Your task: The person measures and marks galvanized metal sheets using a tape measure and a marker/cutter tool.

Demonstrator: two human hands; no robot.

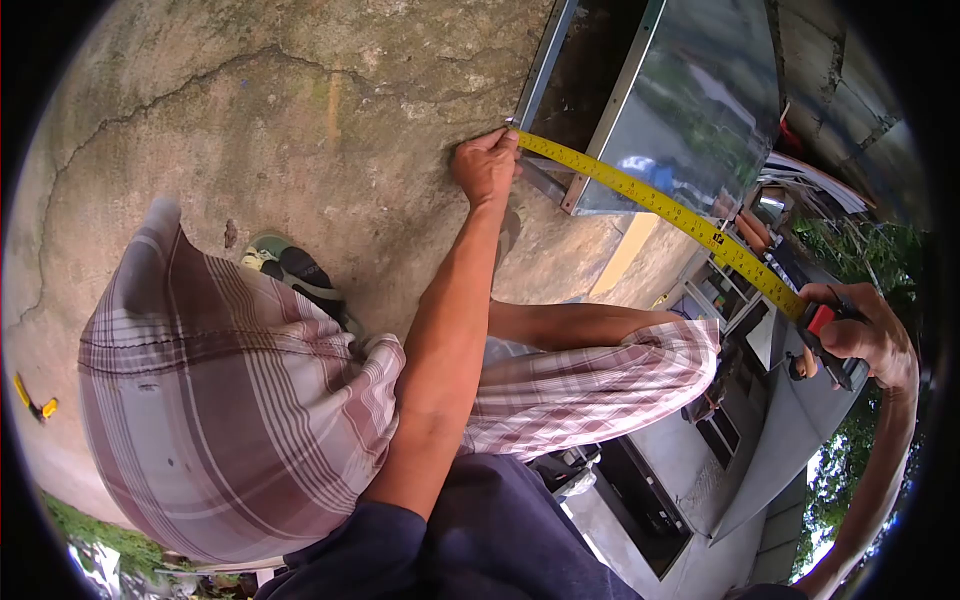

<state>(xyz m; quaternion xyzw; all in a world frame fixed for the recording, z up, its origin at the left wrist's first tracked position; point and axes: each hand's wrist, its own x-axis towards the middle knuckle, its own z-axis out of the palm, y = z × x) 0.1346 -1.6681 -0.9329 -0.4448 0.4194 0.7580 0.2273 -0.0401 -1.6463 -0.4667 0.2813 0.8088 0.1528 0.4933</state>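
Note:
A yellow tape blade is drawn out in a nearly straight line between my two hands. My left hand pinches its end against the corner of a metal frame. At the right, my right hand is closed around the red and black tape measure case, with the thumb on its side. Under the blade, a shiny sheet-metal panel with a riveted edge strip reaches up from the frame, and the blade crosses its lower edge.
Cracked concrete floor spreads around me. A sandal is on my foot beside my plaid-covered knee. A yellow-handled tool lies at the far left. Stacked sheets and a grey building wall stand to the right.

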